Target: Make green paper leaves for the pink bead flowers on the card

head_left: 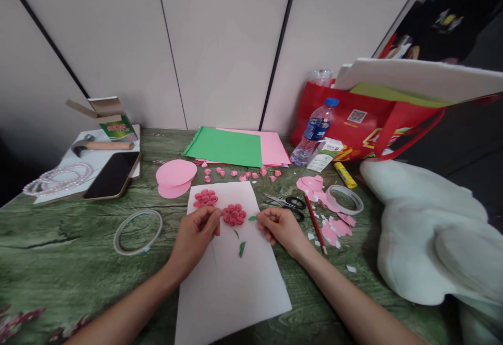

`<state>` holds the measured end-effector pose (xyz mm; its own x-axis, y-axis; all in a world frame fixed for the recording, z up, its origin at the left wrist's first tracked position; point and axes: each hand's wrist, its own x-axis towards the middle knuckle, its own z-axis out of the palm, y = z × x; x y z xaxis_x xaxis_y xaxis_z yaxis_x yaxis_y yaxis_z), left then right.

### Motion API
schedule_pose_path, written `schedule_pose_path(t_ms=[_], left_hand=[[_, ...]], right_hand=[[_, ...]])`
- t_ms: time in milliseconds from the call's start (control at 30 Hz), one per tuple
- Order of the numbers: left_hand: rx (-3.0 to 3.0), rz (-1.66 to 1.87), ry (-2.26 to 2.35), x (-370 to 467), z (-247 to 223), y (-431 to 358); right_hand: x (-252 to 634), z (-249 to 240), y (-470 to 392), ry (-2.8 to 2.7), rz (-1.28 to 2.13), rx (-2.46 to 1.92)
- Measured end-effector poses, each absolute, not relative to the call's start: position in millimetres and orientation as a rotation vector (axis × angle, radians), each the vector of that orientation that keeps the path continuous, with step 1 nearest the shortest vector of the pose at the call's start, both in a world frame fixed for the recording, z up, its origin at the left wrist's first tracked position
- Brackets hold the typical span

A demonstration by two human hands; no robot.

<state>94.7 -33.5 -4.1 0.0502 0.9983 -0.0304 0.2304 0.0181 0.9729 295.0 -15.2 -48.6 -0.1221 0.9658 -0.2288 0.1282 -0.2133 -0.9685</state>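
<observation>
We've got the white sheet (pixel 236 292) lower centre of frame, long axis close to vertical. Green leaf (pixel 252 218) is mid-frame at its right edge, long axis near horizontal, tip pointing left at the right pink cluster (pixel 234 214). Our right hand (pixel 281 225) pinches the leaf's right end. Our left hand (pixel 198 228) has thumb and forefinger together beside that cluster; can't tell if anything's in them. It overlaps the sheet's left edge, just below the left pink cluster (pixel 206 197). Green scrap (pixel 242 249) lies below on the sheet, long axis near vertical, top leaning right.

Tight on the right: scissors (pixel 285 201) just behind our right hand, blades to upper left; red pencil (pixel 315 223) beside them, running down-right. Tape ring (pixel 118 235) centre-left on the surface (pixel 98 277), green paper (pixel 228 146) flat behind the sheet, bottle (pixel 316 130) upper right.
</observation>
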Motion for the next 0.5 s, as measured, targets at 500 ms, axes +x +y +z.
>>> schedule_pose_path(t_ms=[500], left_hand=[[1.424, 1.037, 1.403, 94.2, 0.1, -34.7]], right_hand=[[300.6, -41.2, -16.5, -1.601, 1.384, -1.365]])
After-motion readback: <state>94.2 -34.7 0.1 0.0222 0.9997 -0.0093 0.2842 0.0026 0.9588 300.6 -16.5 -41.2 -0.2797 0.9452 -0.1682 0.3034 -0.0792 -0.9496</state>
